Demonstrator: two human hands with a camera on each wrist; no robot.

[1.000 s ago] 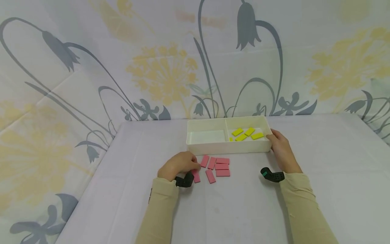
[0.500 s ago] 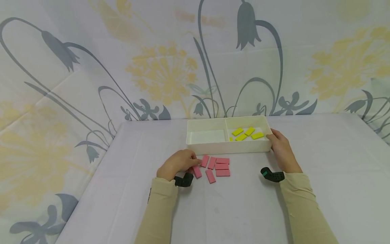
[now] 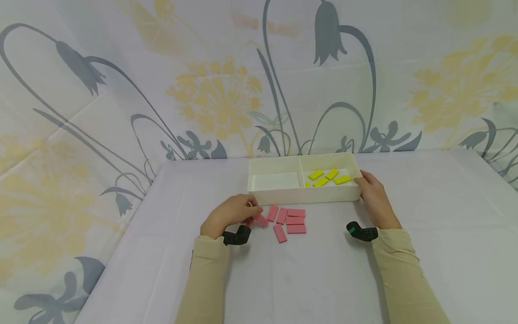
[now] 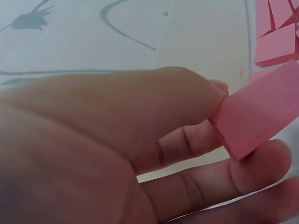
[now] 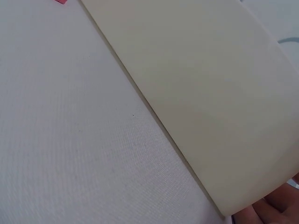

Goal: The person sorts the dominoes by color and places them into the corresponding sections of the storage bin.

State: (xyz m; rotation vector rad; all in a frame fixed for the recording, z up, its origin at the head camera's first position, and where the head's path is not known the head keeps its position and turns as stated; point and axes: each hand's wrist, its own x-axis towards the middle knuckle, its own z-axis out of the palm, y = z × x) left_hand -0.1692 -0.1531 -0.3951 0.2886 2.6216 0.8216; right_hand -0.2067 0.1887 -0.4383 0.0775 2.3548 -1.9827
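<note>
My left hand pinches a pink rectangular block between thumb and fingers, just in front of the box's left corner. A white two-compartment box stands ahead, its left compartment showing a bare floor. Several yellow blocks lie flat in the right compartment. My right hand grips the box's right end, thumb at the rim and fingers along the outer wall. In the right wrist view the box's front wall fills much of the frame, with fingertips at its lower corner.
Several loose pink blocks lie in a loose group on the white cloth, in front of the box. Behind the box rises a flower-printed cloth backdrop.
My left hand has shifted slightly left and away from me, and the pink block at its fingertips has moved up and turned with it. The right hand stays on the box.
</note>
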